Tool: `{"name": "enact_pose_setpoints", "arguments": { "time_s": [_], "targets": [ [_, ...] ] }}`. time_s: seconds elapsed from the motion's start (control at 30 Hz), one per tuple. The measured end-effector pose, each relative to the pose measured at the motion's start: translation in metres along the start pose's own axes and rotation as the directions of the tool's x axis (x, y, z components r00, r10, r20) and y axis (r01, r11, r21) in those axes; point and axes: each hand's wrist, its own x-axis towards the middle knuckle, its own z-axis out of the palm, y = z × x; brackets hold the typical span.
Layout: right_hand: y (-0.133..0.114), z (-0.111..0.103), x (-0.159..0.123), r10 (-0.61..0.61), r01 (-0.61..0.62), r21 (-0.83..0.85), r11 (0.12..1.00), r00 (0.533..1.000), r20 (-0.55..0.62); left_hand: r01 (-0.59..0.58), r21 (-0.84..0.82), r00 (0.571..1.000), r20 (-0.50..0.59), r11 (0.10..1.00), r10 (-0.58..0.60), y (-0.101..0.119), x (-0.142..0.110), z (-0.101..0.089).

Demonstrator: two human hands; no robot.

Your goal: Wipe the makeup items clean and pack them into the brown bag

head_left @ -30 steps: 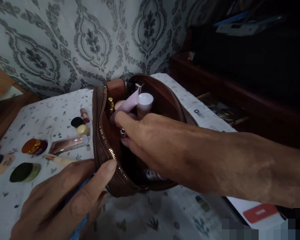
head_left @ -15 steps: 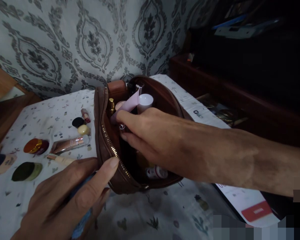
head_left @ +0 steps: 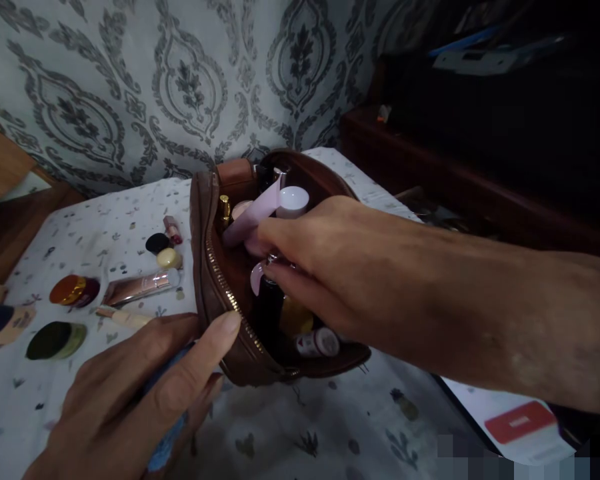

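Observation:
A brown makeup bag [head_left: 230,373] with a gold zipper lies unzipped on the cloth. My left hand [head_left: 150,387] grips its near-left edge, thumb on top by the zipper; something blue and fabric-like shows beneath the palm. Inside the bag, my right hand [head_left: 330,257] has thumb and fingers closed around a spot beside a small silver-topped item; what they hold is mostly hidden. Around it are a pink tube [head_left: 255,212], a white-capped container [head_left: 293,200], a gold lipstick tube [head_left: 225,208], a dark bottle [head_left: 269,303] and a small white bottle [head_left: 317,343].
Left of the bag, on the printed cloth [head_left: 125,213], lie a metallic tube [head_left: 140,287], a red jar with a gold lid [head_left: 74,291], a green-lidded jar [head_left: 55,340] and several other cosmetics. A lit phone or tablet [head_left: 480,407] is at lower right. Behind stands a patterned wall [head_left: 190,80].
My right hand has shifted slightly right and away from the pink tube, uncovering the dark bottle and a pink curved piece. My left hand keeps its hold on the bag edge.

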Motion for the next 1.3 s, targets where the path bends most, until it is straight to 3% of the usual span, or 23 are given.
{"name": "enact_pose_setpoints", "arguments": {
  "time_s": [0.23,0.47,0.7,0.9,1.13,1.3],
  "targets": [
    [0.006,-0.003,0.003,-0.009,0.009,0.01,1.0,0.999,0.045,-0.067,0.055,0.996,-0.051,0.996,0.07,-0.005,0.004,0.005],
    [0.004,-0.003,0.002,-0.008,0.008,-0.003,1.0,1.0,0.03,-0.06,0.149,0.994,-0.086,0.987,0.073,0.0,0.008,0.003],
    [0.007,-0.004,0.005,-0.05,0.052,-0.032,0.998,0.996,0.074,-0.119,0.093,0.989,-0.081,0.988,0.127,-0.002,0.012,0.004],
    [0.002,-0.008,0.003,-0.025,0.03,-0.049,0.998,0.994,0.105,-0.09,0.095,0.99,-0.1,0.991,0.1,-0.002,0.01,0.006],
    [-0.003,-0.012,0.001,-0.024,0.037,-0.122,0.992,0.994,0.11,-0.125,0.112,0.992,-0.011,0.986,0.127,0.0,0.015,-0.003],
    [-0.01,-0.02,-0.005,-0.066,0.056,-0.194,0.979,0.997,-0.043,-0.176,0.123,0.984,0.03,0.977,0.173,-0.002,0.016,-0.008]
  ]
}}
